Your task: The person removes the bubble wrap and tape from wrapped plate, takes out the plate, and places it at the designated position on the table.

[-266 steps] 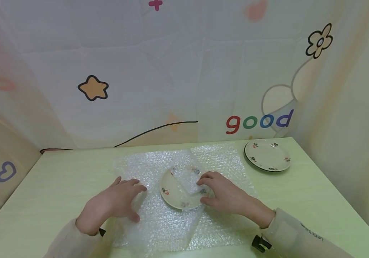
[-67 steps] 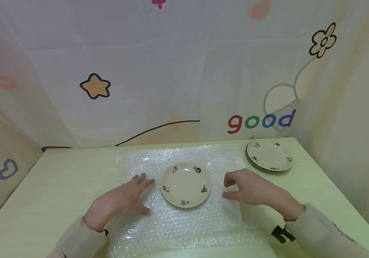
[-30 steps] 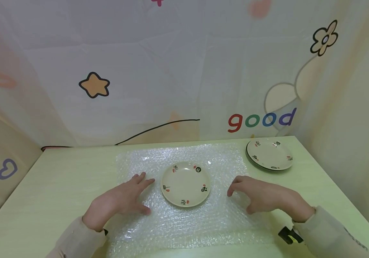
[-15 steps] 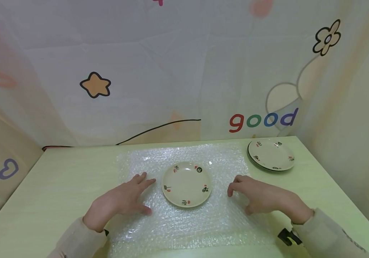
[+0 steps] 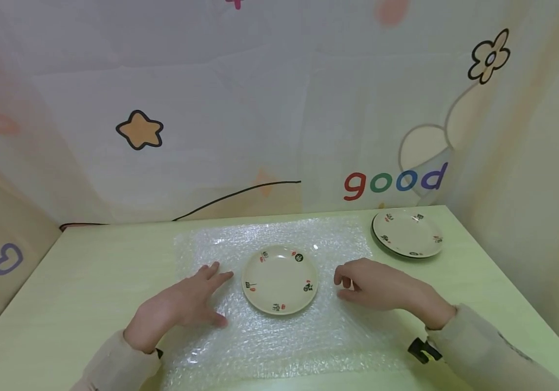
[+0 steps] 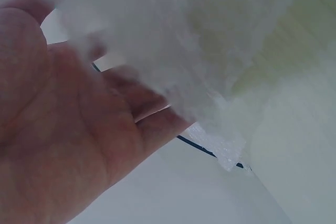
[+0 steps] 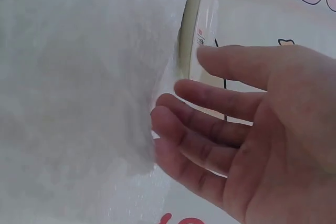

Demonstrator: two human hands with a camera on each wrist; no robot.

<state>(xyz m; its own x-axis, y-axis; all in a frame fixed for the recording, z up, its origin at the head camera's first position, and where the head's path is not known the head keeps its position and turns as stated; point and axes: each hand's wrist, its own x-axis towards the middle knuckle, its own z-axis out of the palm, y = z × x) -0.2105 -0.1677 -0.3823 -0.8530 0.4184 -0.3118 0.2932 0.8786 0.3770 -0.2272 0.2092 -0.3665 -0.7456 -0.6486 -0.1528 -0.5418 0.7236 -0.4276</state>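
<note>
A round cream plate [image 5: 280,280] with small black and red prints lies face up on a bubble wrap sheet [image 5: 279,347] in the head view. To its left, my left hand [image 5: 186,304] is spread with straight fingers over the wrap, a short gap from the rim. My right hand [image 5: 377,282] is low over the wrap to the right of the plate, its fingers loosely bent and holding nothing. In the right wrist view the fingertips [image 7: 167,119] are right at the wrap, and the plate [image 7: 194,30] shows edge-on beyond them.
Stacked plates [image 5: 407,232] of the same print stand at the table's back right corner. The pale green table [image 5: 99,277] ends at a printed cloth backdrop [image 5: 240,108], with cloth also hanging at both sides.
Earlier a flap of bubble wrap covered part of the plate under my right hand; it now lies off it. My right hand lately moved from farther right back toward the plate. My left hand stays put.
</note>
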